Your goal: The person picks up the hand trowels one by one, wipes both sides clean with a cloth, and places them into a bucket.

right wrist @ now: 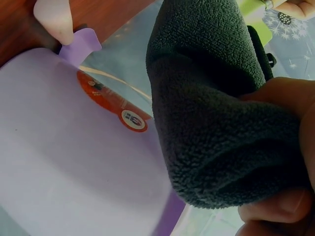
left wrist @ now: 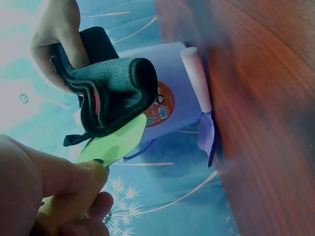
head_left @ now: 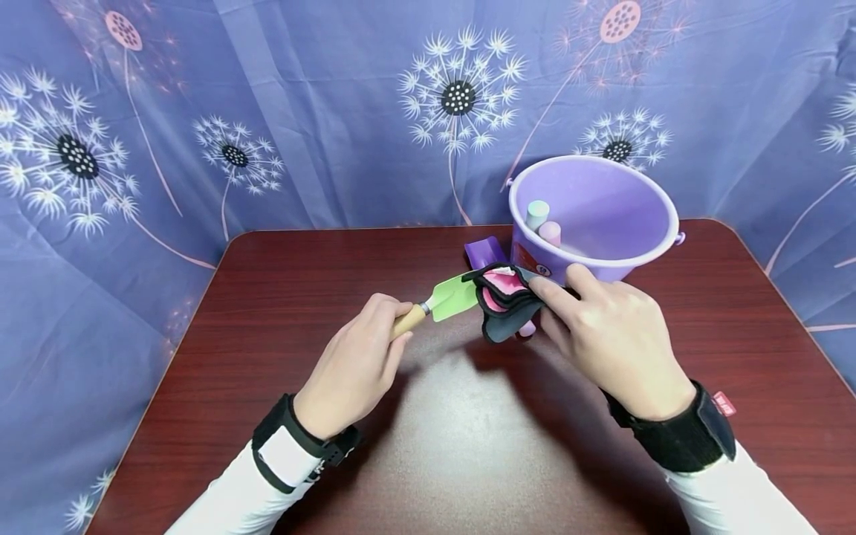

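My left hand (head_left: 354,364) grips the wooden handle (head_left: 408,321) of a small trowel with a light green blade (head_left: 452,299). My right hand (head_left: 605,334) pinches a folded cleaning cloth (head_left: 511,316), dark grey and pink with black edging. In the head view the cloth overlaps the far end of the blade. The left wrist view shows the cloth (left wrist: 118,81) bunched against the green blade (left wrist: 115,140), hiding part of it. Thick, fuzzy folds of the cloth (right wrist: 206,123) fill much of the right wrist view.
A purple bucket (head_left: 602,262) stands at the back right, with a mint cylinder (head_left: 537,214) and a pink one (head_left: 550,233) inside. Beside it on the table (head_left: 281,297) lies a purple shovel (head_left: 486,253) with a pale pink handle (left wrist: 197,78). A blue dandelion-print curtain (head_left: 334,111) hangs behind.
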{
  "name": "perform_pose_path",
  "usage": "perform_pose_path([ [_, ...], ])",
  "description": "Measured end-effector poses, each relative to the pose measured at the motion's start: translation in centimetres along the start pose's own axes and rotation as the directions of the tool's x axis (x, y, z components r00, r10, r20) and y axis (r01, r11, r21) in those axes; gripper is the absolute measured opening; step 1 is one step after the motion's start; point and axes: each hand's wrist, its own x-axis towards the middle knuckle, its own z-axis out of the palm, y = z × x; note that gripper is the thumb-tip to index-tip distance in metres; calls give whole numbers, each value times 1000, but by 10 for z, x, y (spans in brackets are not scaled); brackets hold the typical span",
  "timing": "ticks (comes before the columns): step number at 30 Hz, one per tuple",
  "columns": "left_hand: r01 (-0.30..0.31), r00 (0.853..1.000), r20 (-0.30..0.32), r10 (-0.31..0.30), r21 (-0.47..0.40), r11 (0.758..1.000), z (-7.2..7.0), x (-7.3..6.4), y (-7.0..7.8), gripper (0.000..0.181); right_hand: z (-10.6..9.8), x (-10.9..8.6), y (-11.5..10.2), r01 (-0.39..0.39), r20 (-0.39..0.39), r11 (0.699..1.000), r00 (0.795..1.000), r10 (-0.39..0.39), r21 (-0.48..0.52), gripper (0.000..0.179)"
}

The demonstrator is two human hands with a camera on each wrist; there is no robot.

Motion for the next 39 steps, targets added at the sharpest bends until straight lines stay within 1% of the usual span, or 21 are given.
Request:
perform_pose_path([
  [8, 6, 1000, -16, -6, -23, 1000, -2, 0, 0, 31, 3, -2, 3, -15, -3, 1000, 1000, 15, -10, 29],
  [16, 1, 1000, -31, -2, -33, 999, -2, 0, 0, 31, 2, -3, 4, -28, 14, 1000, 1000, 28, 1, 27],
  [20, 3, 999, -33, -4, -33, 999, -2, 1, 1, 31, 4, -4, 3, -18, 30, 1000, 999, 17, 17, 24],
  [29, 4, 1000, -24, -5, -17, 1000, 2, 1, 6, 30, 11, -7, -5, 13, 71, 998, 997, -17, 56, 26],
  [35, 8, 1000, -2, -8, 3, 1000, 6, 0, 7, 30, 8, -2, -14, 40, 64, 996, 997, -45, 76, 27],
  [39, 5, 1000, 5, -5, 7, 1000, 8, 0, 7, 30, 6, 1, -18, 59, 55, 994, 996, -64, 88, 22],
])
